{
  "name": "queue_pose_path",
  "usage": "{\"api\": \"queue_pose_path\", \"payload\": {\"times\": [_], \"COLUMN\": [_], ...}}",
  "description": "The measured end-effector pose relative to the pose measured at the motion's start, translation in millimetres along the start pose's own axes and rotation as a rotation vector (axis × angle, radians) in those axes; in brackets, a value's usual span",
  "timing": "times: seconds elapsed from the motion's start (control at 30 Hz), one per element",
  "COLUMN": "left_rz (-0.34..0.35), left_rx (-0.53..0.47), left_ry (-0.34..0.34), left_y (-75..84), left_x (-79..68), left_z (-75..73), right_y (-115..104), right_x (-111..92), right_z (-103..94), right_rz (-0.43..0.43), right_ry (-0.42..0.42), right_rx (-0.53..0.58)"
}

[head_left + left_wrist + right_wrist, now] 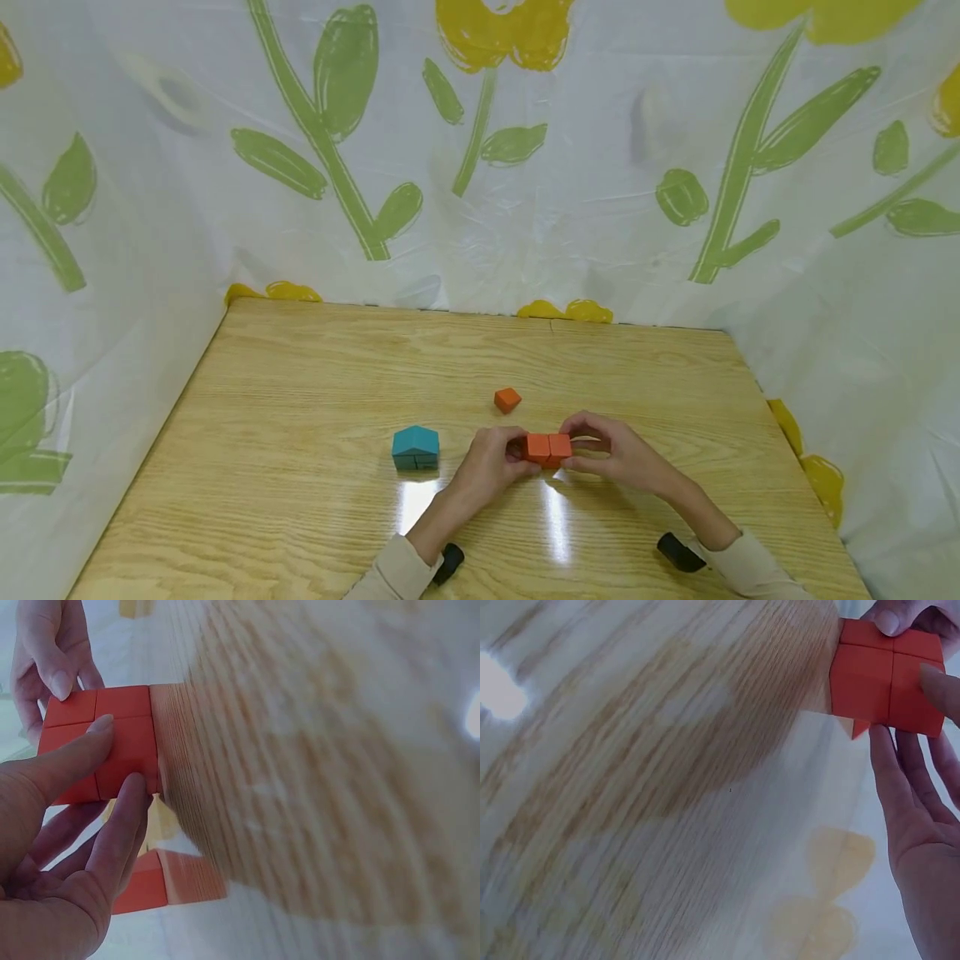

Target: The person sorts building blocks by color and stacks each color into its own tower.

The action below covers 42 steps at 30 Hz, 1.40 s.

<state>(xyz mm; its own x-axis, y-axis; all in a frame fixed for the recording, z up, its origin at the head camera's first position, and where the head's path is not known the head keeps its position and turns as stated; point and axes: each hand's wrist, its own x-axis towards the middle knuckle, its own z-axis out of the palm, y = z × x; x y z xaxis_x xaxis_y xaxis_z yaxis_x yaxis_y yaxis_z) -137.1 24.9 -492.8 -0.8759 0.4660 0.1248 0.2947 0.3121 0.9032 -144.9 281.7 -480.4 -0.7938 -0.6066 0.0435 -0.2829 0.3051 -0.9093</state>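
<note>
Several red blocks (pixel 547 447) stand together on the wooden table, two side by side with two more beneath. My left hand (pixel 483 462) grips them from the left, its thumb across the near face of the blocks (pixel 129 754) in the left wrist view. On the other side, my right hand (pixel 621 454) pinches the right end, its thumb on the near face of the blocks (pixel 861 682) in the right wrist view. A single orange-red block (pixel 507 400) lies a little beyond the hands, touching neither.
To the left stands a teal block group (pixel 416 448) with a peaked, roof-like top. The wooden table (pixel 315 375) meets white cloth walls (pixel 570 225) printed with flowers at its back and sides. Dark bands (pixel 678 552) sit near both sleeves.
</note>
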Motion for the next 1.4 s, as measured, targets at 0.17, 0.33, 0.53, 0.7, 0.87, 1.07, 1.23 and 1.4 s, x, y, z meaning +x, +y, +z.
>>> {"api": "queue_pose_path", "payload": {"times": [0.17, 0.33, 0.53, 0.7, 0.87, 1.07, 1.23, 1.4], "left_rz": [0.0, 0.006, -0.009, -0.024, -0.016, -0.021, -0.018, -0.018], "left_rx": [-0.004, -0.01, -0.003, 0.004, 0.008, -0.004, -0.004, 0.006], "left_ry": [0.0, 0.002, 0.001, -0.002, 0.002, 0.002, 0.004, 0.013], "left_y": [-2.1, -3.4, -3.1, -2.2, -1.9, -2.0, -1.7, -2.0], "left_x": [0.5, 1.0, 1.1, 0.7, 0.1, 0.1, 0.1, 0.0], "left_z": [0.5, 1.2, 0.9, 0.8, 1.2, 1.6, 1.5, 1.3], "right_y": [0, -4, -7, -3, -4, -4, -4, -6], "right_x": [3, 15, 34, 50, 67, 90, 106, 117], "right_z": [-2.5, -10.3, -17.5, -19.5, -18.2, -13.0, -9.0, -5.3], "right_rz": [-0.003, -0.01, -0.041, -0.08, -0.103, -0.154, -0.211, -0.212], "right_ry": [0.001, 0.016, 0.031, 0.037, 0.031, -0.001, -0.072, -0.153], "right_rx": [-0.049, -0.083, -0.138, -0.159, -0.195, -0.232, -0.294, -0.359]}}
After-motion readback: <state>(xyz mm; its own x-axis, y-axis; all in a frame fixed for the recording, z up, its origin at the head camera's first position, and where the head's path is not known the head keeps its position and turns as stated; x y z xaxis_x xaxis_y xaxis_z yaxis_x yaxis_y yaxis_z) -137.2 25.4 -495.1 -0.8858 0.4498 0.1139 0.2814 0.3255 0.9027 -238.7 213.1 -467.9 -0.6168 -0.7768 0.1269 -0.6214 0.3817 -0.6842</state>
